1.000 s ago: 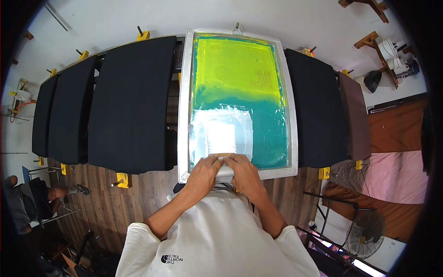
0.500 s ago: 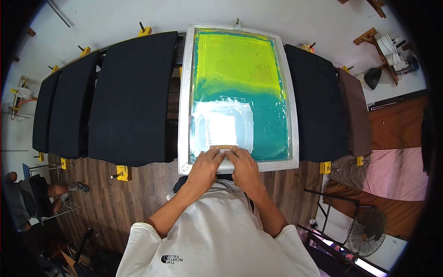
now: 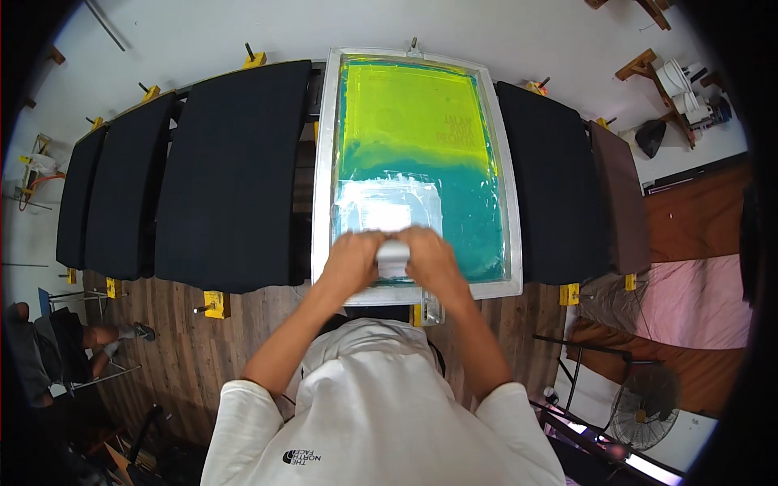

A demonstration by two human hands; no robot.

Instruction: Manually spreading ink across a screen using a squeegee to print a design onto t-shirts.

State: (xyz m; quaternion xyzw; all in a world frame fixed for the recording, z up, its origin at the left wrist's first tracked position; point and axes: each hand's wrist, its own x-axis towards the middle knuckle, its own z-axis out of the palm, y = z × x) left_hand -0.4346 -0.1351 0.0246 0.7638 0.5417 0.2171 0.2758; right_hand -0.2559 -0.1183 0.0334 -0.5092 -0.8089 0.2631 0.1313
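A squeegee, blurred by motion, is gripped between my two hands over the near part of a screen printing frame. My left hand closes round its left end and my right hand round its right end. Beneath and beyond them, white ink lies on the screen's mesh, which is teal near me and yellow-green at the far end. Whether the blade touches the mesh is hidden by my hands.
Black cloth-covered boards stand in a row to the left; another black board and a brown one are on the right. Yellow clamps jut from the ends. A fan stands low right; a person is at the left.
Both hands and the squeegee have moved away from me, off the frame's near edge. A metal and yellow clamp at that edge now shows below my right hand.
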